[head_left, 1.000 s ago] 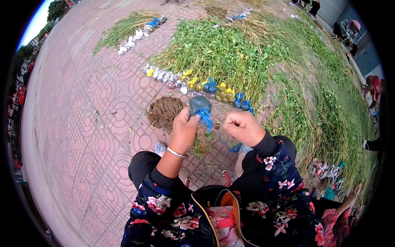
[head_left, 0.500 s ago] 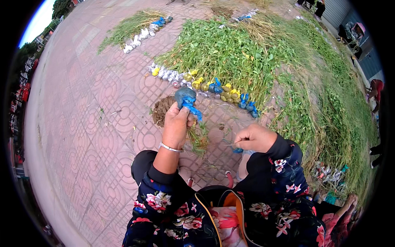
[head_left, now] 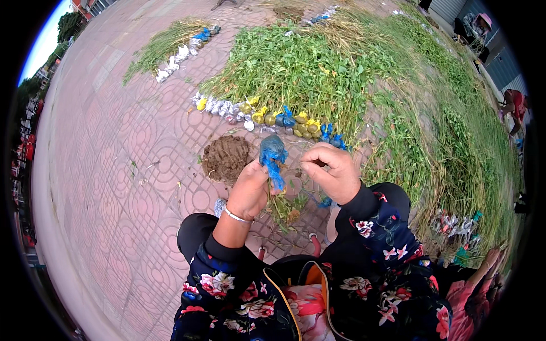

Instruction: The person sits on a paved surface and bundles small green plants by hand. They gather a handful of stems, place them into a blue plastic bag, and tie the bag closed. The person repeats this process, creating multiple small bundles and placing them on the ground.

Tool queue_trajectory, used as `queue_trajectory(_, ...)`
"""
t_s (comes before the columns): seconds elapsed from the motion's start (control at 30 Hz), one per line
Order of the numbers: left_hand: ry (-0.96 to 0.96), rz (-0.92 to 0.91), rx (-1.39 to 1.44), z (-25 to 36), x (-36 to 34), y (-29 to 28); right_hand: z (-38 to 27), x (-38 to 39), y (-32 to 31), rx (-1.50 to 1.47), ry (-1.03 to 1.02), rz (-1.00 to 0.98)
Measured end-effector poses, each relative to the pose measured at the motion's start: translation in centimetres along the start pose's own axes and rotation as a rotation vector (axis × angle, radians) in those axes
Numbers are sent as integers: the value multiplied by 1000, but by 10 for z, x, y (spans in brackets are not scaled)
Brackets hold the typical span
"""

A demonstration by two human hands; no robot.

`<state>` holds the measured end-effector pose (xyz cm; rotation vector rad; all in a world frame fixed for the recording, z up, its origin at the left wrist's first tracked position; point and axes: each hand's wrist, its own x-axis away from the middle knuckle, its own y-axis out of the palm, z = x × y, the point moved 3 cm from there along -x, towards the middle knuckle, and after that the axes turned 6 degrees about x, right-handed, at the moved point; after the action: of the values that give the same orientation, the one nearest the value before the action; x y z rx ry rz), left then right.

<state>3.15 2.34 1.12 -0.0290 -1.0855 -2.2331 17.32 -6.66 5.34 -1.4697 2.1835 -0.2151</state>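
My left hand [head_left: 248, 192] grips a blue plastic bag [head_left: 273, 152] bunched around a rounded dark lump, its loose blue end hanging down. Below that hand, green plant stems and leaves [head_left: 284, 211] dangle over the paving; they seem to come out of the bag. Just right of the bag, my right hand [head_left: 334, 173] is closed in a pinch, apart from it. Whatever its fingers hold is too small or hidden to name. Behind my left hand sits a mound of brown soil [head_left: 225, 159].
Beyond the soil, a row of tied white, yellow and blue bags [head_left: 267, 118] edges a large heap of green plants [head_left: 301, 74]. A smaller bundle [head_left: 165, 48] lies far left. More cut greenery [head_left: 455, 153] covers the right side. Other people [head_left: 476, 31] are at the far right.
My right hand has moved up and left, close to the bag. My left hand has shifted slightly right and down, still gripping the bag, and more of the soil mound shows.
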Motion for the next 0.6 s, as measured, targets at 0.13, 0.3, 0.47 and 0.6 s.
queue_trajectory(0.13,-34,-28,15,-5,0,1,-2,-2,6,-6,-32,19)
queue_trajectory(0.3,-83,-6,-73,-14,-2,-2,-8,-5,8,62,0,-38)
queue_trajectory(0.47,-103,-94,16,-13,-1,2,4,-3,9,-81,187,-41)
queue_trajectory(0.6,-48,-56,128,-9,4,8,7,-1,10,-151,184,-186)
